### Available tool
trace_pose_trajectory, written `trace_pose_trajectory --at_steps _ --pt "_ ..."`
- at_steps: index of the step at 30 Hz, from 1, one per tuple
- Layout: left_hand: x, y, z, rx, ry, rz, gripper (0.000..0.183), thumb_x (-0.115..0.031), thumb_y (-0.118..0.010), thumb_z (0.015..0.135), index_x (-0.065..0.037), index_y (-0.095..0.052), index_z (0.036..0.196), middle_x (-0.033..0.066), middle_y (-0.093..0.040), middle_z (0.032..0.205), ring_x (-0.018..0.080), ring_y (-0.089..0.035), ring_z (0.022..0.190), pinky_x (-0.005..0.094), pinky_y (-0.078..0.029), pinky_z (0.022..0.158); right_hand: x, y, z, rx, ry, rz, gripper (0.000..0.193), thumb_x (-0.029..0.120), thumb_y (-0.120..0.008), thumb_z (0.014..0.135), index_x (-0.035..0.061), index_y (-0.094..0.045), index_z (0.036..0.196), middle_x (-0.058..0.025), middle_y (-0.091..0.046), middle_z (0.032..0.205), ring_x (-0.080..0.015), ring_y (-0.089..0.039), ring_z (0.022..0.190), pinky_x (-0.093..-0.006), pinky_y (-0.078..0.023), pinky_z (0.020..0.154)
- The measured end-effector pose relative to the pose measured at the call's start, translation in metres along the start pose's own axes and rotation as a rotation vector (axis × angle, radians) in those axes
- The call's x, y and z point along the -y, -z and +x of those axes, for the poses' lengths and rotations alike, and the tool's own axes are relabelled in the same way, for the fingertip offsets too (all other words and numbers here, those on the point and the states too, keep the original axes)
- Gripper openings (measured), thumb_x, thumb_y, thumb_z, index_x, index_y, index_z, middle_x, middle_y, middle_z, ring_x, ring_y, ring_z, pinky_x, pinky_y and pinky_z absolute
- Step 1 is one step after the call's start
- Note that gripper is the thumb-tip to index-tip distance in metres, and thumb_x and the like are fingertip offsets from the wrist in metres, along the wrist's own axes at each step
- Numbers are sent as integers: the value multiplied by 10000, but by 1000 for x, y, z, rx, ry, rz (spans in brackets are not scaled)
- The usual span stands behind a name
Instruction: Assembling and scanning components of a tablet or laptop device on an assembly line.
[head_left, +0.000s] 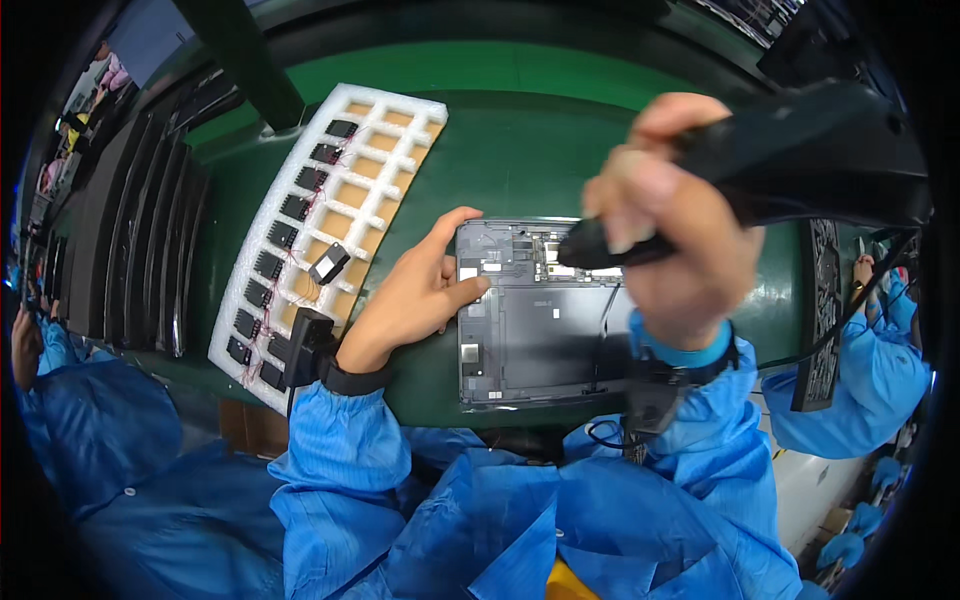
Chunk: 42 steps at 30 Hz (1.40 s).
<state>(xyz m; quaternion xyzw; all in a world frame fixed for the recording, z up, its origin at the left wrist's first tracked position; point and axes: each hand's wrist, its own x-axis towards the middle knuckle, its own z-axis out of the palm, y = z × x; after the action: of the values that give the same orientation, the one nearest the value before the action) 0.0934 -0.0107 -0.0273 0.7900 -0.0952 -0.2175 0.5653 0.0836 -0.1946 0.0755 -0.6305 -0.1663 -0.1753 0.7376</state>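
Note:
An uncovered laptop base (530, 345), dark grey with circuit parts bared along its far edge, lies on the green bench. My left hand (415, 285) grips its left edge, thumb on top and index finger at the far left corner. Raised over the base's far right part, my right hand (680, 220) is wrapped round a black corded barcode scanner (810, 155), blurred by motion. The scanner's narrow dark end points at the bared circuit parts. My right hand and wrist hide the base's right side.
Left of the base stands a white foam tray (285, 185) holding several black parts with red wires; one part (330, 263) lies askew. Black panels (130, 230) stand upright at far left. Another dark panel (820, 320) and people in blue sleeves are at right.

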Motion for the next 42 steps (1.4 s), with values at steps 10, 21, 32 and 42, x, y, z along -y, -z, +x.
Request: trace_pose_trajectory --at_steps 10,21,32,42 --pt "14 1 3 -7 -57 72 671 -169 -640 762 -63 -316 1340 100 -517 616 216 -511 566 343 -377 541 -58 -43 -3 166 30 160 226 -11 -580 743 -36 -479 943 -64 -519 620 -127 -497 503 -268 -419 509" --pt "10 0 3 -52 -60 122 664 -174 -627 755 -36 -319 1326 164 -536 646 336 -558 632 406 -405 600 -69 -41 0 155 -20 111 224 0 -580 734 -27 -488 935 -63 -508 622 -128 -488 497 -266 -422 512" --pt "22 -3 7 -53 -111 102 669 -178 -630 747 -44 -324 1327 142 -523 603 326 -542 581 409 -396 568 -64 -49 2 208 -34 79 242 18 -606 730 -53 -524 946 -53 -532 599 -110 -498 494 -245 -410 502" --pt "36 -5 13 -58 -207 77 673 -179 -638 745 -24 -329 1323 144 -534 629 299 -548 593 394 -390 550 -61 -50 -2 212 -67 60 238 12 -623 718 -63 -556 933 -48 -551 619 -94 -515 504 -224 -411 488"
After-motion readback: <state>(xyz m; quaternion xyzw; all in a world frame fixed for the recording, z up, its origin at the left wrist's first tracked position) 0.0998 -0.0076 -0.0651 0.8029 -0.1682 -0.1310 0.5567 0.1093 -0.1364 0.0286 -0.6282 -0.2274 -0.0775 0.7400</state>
